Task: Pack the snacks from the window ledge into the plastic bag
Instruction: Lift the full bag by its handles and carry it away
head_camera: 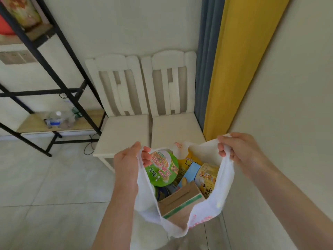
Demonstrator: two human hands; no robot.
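With the left hand (pixel 126 161) at nine o'clock and the right hand (pixel 234 148) at two o'clock each clenched on a handle of the full bag (pixel 203 212), lift evenly so the snacks (pixel 162 167) inside stay put.

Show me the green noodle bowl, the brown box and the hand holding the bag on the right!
green noodle bowl (pixel 163 167), head view, on its printed lid.
brown box (pixel 180 200), head view, on its top face.
right hand (pixel 236 148), head view, on the back of the hand.
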